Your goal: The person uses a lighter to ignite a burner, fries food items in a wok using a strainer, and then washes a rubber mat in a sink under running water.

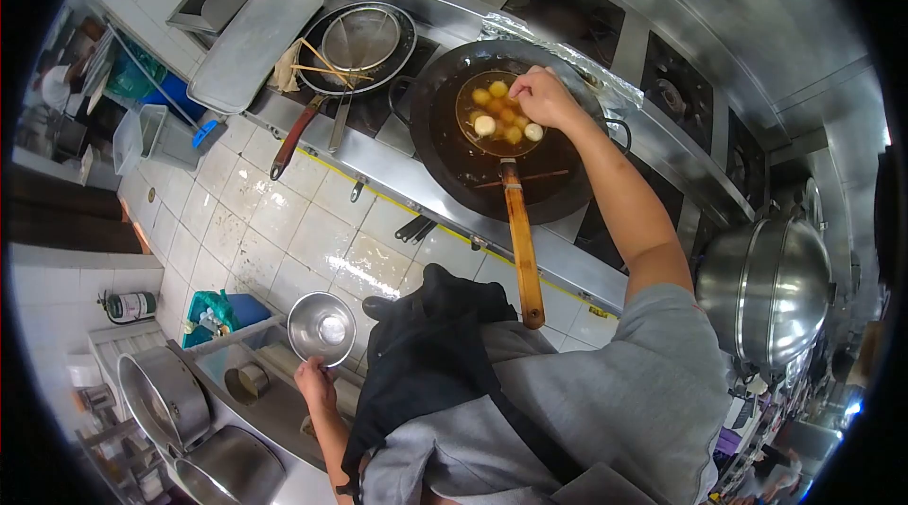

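My left hand grips the rim of a shiny metal bowl, held out low at my left side. A pale round patch shows inside the bowl. My right hand is over a large dark wok, its fingers pinched together close above the oil; what they hold, if anything, is hidden. Several small round balls, yellowish and white, sit in the oil; one white ball is near the front. A utensil with a long wooden handle rests in the wok, the handle pointing toward me.
Left of the wok, a frying pan holds a round mesh strainer and wooden chopsticks. A metal tray lies beyond it. Big steel pots stand at lower left, a domed steel vessel at right. Floor tiles look wet.
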A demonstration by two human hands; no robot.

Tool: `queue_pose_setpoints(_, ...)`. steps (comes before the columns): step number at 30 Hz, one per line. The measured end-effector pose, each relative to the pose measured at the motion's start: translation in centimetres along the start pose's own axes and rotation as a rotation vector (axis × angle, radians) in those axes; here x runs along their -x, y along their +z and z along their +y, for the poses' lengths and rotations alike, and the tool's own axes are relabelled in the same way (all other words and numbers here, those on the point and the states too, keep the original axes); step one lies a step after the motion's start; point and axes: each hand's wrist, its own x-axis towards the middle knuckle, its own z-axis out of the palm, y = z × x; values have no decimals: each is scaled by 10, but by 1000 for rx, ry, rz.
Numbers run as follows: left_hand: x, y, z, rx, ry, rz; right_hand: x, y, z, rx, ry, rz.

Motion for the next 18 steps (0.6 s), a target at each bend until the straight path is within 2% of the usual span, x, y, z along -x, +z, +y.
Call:
queue_pose_setpoints(5,-5,-3,0,-46,1,-55,1,13,-8,1,-53,60)
queue_pose_setpoints(10,-2,-5,3,-18,5,-33,12,-6,-24,-33,-148,70)
queue_pose_setpoints(12,-5,-8,1,-6,6,-52,21,-8,-27,21,-270,-41)
queue_pose_setpoints(13,-2,-7,1,-2,7,-52,24,-5,-26,24,-273,-40)
queue_pose_setpoints(15,5,-4,0,-7,1,-15,31,8,-21,142,-272,-208)
queue_pose_setpoints(18,3,-6,-9,28,10,-21,47,27,-15,206,-261,-302)
